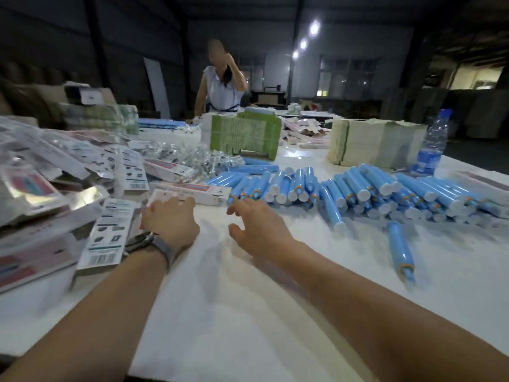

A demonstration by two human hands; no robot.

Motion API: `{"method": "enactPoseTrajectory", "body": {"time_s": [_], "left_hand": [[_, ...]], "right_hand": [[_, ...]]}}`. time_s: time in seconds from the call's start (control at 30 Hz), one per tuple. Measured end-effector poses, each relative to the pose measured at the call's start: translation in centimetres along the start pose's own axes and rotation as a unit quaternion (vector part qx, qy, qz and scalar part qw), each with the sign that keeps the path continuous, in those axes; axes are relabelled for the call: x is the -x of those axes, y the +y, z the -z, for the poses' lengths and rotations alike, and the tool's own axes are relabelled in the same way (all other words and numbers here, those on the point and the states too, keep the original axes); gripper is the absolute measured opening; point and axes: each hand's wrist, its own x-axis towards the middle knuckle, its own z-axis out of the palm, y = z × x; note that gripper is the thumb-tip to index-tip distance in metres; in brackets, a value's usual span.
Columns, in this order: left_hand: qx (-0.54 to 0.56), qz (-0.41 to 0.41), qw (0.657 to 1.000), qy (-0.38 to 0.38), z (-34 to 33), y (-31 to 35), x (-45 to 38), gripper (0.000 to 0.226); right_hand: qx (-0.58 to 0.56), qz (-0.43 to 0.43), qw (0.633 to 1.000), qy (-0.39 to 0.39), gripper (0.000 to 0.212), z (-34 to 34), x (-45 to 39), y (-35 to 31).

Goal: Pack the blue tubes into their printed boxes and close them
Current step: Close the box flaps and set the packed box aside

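Printed boxes (55, 205): heaped at far left of the white surface (248, 312).
Left hand (170, 219): fingers curled over a pink-printed box (165, 195), apparently gripping it; motion blur.
Right hand (259, 227): open, fingers spread, empty, nearing the tubes.
Blue tubes (344, 188): piled centre to right; one lone tube (400, 249) nearer.

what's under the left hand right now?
The left hand lies on a printed box with pink on it, flat on the white table. Only the box's far end shows past the fingers; the rest is covered, so its flaps and contents can't be seen.
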Motion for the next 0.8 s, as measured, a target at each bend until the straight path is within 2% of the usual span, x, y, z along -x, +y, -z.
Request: {"method": "enactPoseTrajectory", "body": {"time_s": [0.2,0.27,0.33,0.43,0.47,0.5,0.57,0.6,0.63,0.7,0.8], "left_hand": [[0.043,0.016,0.999,0.005,0.6,-2.8,-1.0,0.053],[0.092,0.034,0.995,0.006,1.2,-2.5,-0.9,0.055],[0.161,0.032,0.986,0.017,1.9,-2.1,-0.9,0.056],[0.258,0.012,0.962,0.086,3.7,-2.1,-0.8,0.057],[0.334,0.008,0.936,0.110,4.3,-2.0,-0.8,0.054],[0.447,0.009,0.888,0.113,4.9,-1.6,-0.6,0.048],[0.660,0.027,0.750,0.041,5.8,-0.2,-0.1,0.034],[0.702,0.033,0.711,-0.011,6.1,0.7,0.3,0.029],[0.721,0.034,0.690,-0.055,5.9,1.6,0.7,0.023],[0.731,0.033,0.674,-0.099,5.2,2.8,1.1,0.019],[0.727,0.013,0.682,-0.076,4.4,3.1,1.3,0.027]], "right_hand": [[-0.074,-0.023,0.996,0.040,0.026,-1.8,-0.9,0.9],[-0.106,-0.030,0.993,0.051,0.026,-1.7,-1.0,0.9],[-0.126,-0.030,0.990,0.057,0.031,-1.8,-1.0,0.8],[-0.144,-0.003,0.988,0.062,0.053,-2.1,-1.0,1.0],[-0.158,0.016,0.985,0.072,0.063,-2.2,-1.0,1.0],[-0.174,0.041,0.980,0.084,0.073,-2.3,-0.9,0.9],[-0.195,0.100,0.970,0.106,0.088,-2.5,-0.7,0.4],[-0.199,0.129,0.964,0.122,0.090,-2.6,-0.7,0.1],[-0.204,0.152,0.957,0.141,0.088,-2.6,-0.8,-0.1],[-0.216,0.160,0.947,0.175,0.072,-2.5,-1.0,-0.1],[-0.224,0.142,0.942,0.205,0.057,-1.9,-0.9,0.2]]}}
